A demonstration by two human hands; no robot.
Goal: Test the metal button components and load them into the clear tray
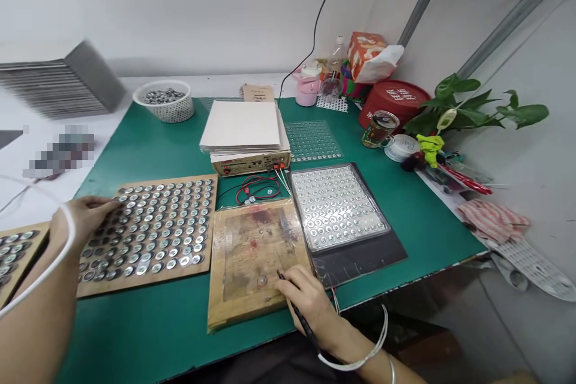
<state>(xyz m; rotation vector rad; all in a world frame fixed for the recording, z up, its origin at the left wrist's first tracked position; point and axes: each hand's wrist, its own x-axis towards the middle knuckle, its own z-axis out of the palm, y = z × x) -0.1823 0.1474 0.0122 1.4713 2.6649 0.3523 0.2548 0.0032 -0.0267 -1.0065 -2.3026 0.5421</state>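
My right hand rests on the near right corner of a worn wooden work block, fingers closed on a thin black probe whose tip points at the block. A small round part lies on the block just left of that hand. My left hand lies on the left edge of a wooden tray full of round metal parts, its fingers curled over the first rows. I cannot make out whether it grips a part.
A clear plastic tray of parts sits right of the block on a dark sheet. Behind stand a tester box under white boards, red leads, a white basket, a glass cup, a red tin and a plant.
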